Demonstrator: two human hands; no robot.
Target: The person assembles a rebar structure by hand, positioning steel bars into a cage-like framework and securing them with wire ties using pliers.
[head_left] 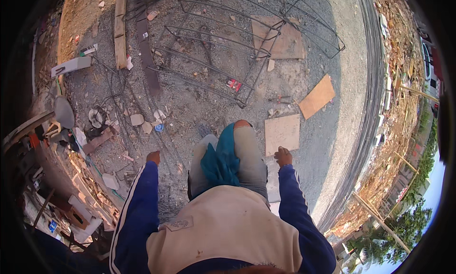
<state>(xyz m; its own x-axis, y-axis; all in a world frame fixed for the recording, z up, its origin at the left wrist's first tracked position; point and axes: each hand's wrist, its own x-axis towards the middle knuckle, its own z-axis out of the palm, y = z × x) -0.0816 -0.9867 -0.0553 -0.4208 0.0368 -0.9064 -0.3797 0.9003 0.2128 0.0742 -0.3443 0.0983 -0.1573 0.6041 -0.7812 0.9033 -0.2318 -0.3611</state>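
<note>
In the head view, the right hand (283,156), fingers curled in, is at the near edge of a square board (282,134), pale, flat and straight-sided like plywood; whether they touch I cannot tell. The left hand (153,157) is low over grey, gritty gravel (180,115), its fingers bent; near it, a little farther off, are chunky pale stones (137,119) and a crumpled blue scrap (159,127). Neither hand shows anything held, but how tightly each is closed cannot be told. Beyond the knees lies a cage of thin, dark metal rods (243,104) — long bars tied across by bent rectangular hoops.

The palms are turned out of sight, and a limp teal cloth (222,159) covers part of the thighs. The cage's far end runs off the upper edge, and the dark rim swallows the clutter at far left.

A tilted orange-brown board (317,97) lies right of the cage, with a plier-like tool (280,99) beside it; a larger brown sheet (280,39) lies partly behind the bars. A red packet (234,85) sits among the rods. Rough planks (119,32) stretch away at left — a long bundle of dark rods (373,84) bounds the right.
</note>
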